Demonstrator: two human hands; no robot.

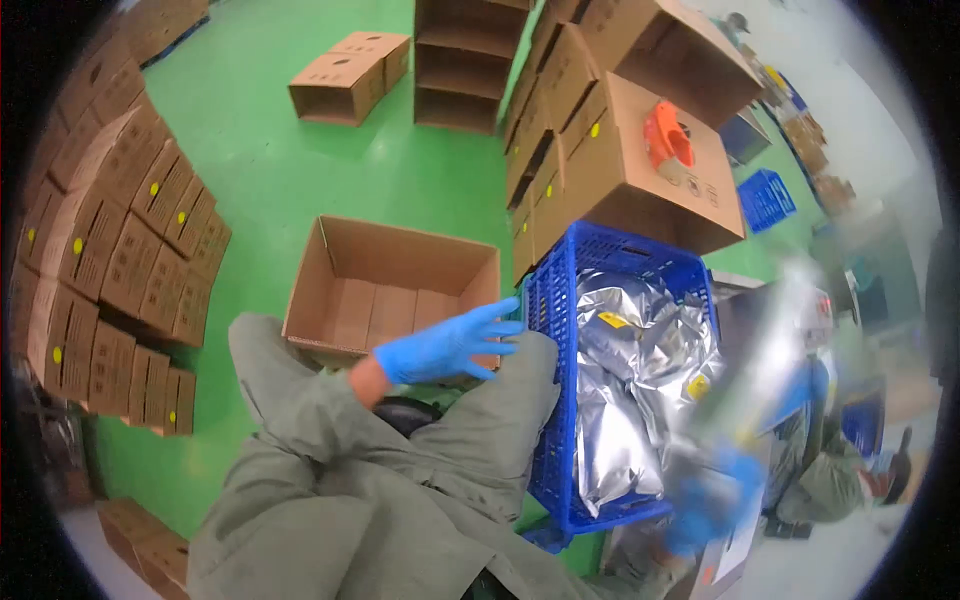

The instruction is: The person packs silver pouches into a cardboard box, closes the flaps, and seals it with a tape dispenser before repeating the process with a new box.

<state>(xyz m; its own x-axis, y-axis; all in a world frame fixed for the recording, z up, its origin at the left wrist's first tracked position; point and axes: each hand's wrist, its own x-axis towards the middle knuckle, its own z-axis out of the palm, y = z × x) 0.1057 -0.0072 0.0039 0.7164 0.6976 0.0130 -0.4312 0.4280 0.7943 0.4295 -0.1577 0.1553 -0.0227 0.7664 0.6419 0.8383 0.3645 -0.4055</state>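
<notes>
My left hand (450,345), in a blue glove, is open with its fingers spread over the near right edge of an open cardboard box (410,255). My right hand (715,500), gloved in blue and blurred, is closed at the lower end of a silver foil bag (755,365), which is smeared by motion. Between the two hands stands a blue plastic crate (552,400). Inside it lie several shiny foil bags (610,430), some with yellow labels.
Stacked cartons (140,230) with yellow dots stand at left. More cartons (640,150) rise behind the crate, with an orange tape dispenser (667,138) on one. A smaller carton (345,80) lies on the green floor (240,140). Another person (825,480) is at right.
</notes>
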